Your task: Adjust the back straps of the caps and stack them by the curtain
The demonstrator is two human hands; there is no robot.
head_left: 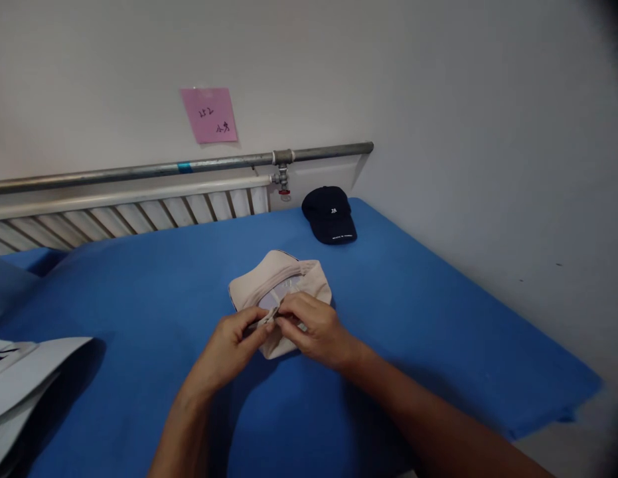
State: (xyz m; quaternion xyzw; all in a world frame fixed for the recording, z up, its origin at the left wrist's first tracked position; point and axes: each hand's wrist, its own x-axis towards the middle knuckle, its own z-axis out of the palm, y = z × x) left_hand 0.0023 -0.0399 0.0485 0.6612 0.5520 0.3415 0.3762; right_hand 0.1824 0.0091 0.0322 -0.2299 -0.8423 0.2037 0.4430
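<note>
A beige cap (276, 275) lies upside down on the blue table cover (154, 299), its brim pointing away from me. My left hand (233, 345) and my right hand (316, 328) meet over the cap's near edge. Both pinch the cap's rear strap (269, 317) between thumb and fingers. The strap's end is mostly hidden under my fingers.
A black cap (331, 214) rests at the table's far right corner by the wall. Grey-white flat sheets (24, 375) overhang the table at the left. A radiator (114, 216) and a metal pipe (189, 166) run along the back wall under a pink note (209, 115).
</note>
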